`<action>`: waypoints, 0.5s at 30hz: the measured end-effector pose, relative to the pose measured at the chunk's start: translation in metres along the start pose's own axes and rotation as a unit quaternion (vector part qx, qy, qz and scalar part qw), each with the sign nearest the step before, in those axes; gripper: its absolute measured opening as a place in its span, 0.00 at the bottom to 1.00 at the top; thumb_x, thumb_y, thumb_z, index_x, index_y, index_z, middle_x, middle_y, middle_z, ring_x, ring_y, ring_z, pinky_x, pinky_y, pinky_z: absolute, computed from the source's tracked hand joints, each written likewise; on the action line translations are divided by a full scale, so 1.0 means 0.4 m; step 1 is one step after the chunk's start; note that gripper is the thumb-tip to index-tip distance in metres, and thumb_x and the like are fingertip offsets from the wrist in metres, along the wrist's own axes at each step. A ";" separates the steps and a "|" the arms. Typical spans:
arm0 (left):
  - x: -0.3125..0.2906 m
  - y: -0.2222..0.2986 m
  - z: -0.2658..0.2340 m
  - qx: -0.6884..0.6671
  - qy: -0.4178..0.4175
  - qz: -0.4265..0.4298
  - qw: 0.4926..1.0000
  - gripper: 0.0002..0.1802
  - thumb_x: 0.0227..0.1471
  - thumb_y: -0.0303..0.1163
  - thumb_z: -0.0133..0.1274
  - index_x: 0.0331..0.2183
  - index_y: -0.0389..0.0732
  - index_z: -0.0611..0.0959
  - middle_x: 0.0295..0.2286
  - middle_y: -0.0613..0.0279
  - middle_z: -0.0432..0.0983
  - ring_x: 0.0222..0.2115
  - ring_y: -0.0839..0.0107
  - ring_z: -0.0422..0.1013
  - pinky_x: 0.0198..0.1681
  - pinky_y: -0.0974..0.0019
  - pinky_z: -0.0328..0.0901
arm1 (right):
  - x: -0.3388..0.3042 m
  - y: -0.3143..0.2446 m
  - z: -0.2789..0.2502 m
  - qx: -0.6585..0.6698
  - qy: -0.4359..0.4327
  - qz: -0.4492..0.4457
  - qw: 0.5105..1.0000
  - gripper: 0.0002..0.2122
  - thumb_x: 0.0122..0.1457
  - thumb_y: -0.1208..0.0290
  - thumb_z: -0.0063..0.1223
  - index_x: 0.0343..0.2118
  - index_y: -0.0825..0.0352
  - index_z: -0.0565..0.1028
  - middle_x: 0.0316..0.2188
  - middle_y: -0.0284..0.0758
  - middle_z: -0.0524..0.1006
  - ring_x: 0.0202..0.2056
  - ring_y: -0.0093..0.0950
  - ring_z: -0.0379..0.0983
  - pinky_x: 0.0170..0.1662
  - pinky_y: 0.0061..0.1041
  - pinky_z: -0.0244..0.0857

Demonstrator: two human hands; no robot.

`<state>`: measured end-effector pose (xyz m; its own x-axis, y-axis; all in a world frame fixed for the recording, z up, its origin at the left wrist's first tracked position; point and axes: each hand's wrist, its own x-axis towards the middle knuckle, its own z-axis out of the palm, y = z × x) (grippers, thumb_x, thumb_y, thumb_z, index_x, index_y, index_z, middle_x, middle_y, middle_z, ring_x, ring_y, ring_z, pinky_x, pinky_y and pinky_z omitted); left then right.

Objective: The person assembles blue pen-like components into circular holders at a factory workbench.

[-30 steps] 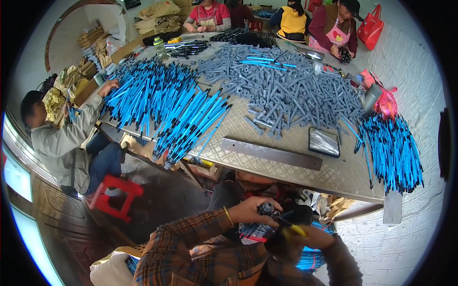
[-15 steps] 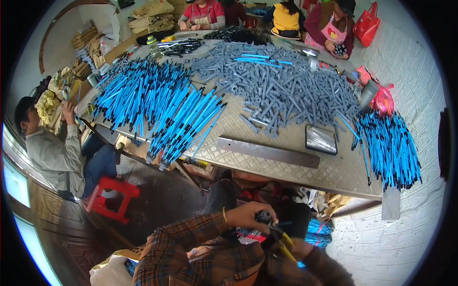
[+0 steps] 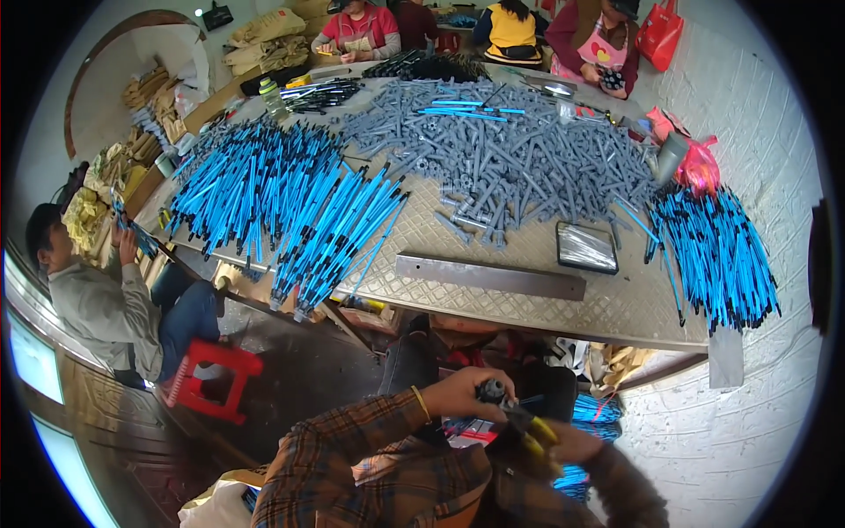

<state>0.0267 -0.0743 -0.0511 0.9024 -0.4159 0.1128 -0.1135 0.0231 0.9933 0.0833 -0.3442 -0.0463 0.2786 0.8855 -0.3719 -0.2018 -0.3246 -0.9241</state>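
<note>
Holding a dark-grey, plastic-looking cylindrical part (image 3: pixel 490 389) in the left hand (image 3: pixel 459 394), before the worktop (image 3: pixel 647 308), I am gripping yellow-handled metal pliers (image 3: pixel 542 430) in the right hand (image 3: pixel 574 443); I am judging the part light, stiff, best pinched around its sides.

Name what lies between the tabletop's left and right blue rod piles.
In the head view: the grey parts heap, the black-rimmed tray and, nearer the person, the flat bar.

On the worktop (image 3: pixel 642 295) before us, we have a bar (image 3: pixel 488 277) near the front edge, a rod pile (image 3: pixel 264 189) leftward, a tray (image 3: pixel 588 267) behind its right end, fittings (image 3: pixel 537 158) farther back.
</note>
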 end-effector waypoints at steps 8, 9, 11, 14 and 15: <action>0.007 0.021 0.003 -0.079 0.038 -0.003 0.996 0.21 0.35 0.26 0.63 0.36 0.39 0.75 0.33 0.66 0.73 0.36 0.79 0.67 0.41 0.73 0.62 | -0.022 0.039 -0.017 0.174 -0.038 0.172 0.969 0.29 0.50 0.68 0.54 0.55 0.67 0.56 0.38 0.36 0.71 0.38 0.30 0.71 0.39 0.28 0.67; -0.002 0.021 0.004 -0.047 0.021 0.008 0.999 0.20 0.36 0.25 0.63 0.35 0.39 0.75 0.33 0.67 0.72 0.36 0.79 0.66 0.41 0.73 0.61 | -0.016 0.082 -0.023 0.171 -0.040 0.170 0.970 0.29 0.50 0.68 0.54 0.55 0.67 0.56 0.38 0.36 0.71 0.38 0.30 0.71 0.39 0.28 0.67; -0.010 0.019 0.009 0.016 -0.021 0.031 0.999 0.20 0.36 0.23 0.63 0.35 0.39 0.75 0.33 0.69 0.70 0.36 0.79 0.65 0.41 0.73 0.60 | -0.012 0.151 -0.029 0.142 -0.084 0.135 0.977 0.29 0.51 0.67 0.53 0.55 0.67 0.55 0.39 0.38 0.70 0.38 0.32 0.71 0.40 0.29 0.67; -0.023 0.004 0.008 -0.044 0.012 -0.004 0.999 0.21 0.35 0.23 0.63 0.35 0.39 0.75 0.33 0.69 0.70 0.36 0.79 0.65 0.42 0.72 0.60 | -0.019 0.031 0.011 -0.060 -0.040 -0.020 0.997 0.29 0.51 0.66 0.53 0.55 0.67 0.56 0.37 0.38 0.71 0.36 0.33 0.72 0.38 0.30 0.67; -0.005 0.001 0.006 -0.070 0.027 -0.021 0.997 0.21 0.35 0.23 0.63 0.36 0.39 0.75 0.33 0.69 0.70 0.36 0.79 0.65 0.42 0.72 0.60 | -0.016 -0.055 0.002 -0.259 0.030 -0.160 0.952 0.29 0.51 0.65 0.53 0.54 0.67 0.56 0.34 0.38 0.71 0.34 0.33 0.72 0.37 0.29 0.68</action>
<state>0.0238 -0.0756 -0.0509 0.9264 -0.3702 0.0690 -0.0197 0.1353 0.9906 0.0853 -0.3426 -0.0233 0.3046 0.9509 -0.0549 0.3884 -0.1766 -0.9044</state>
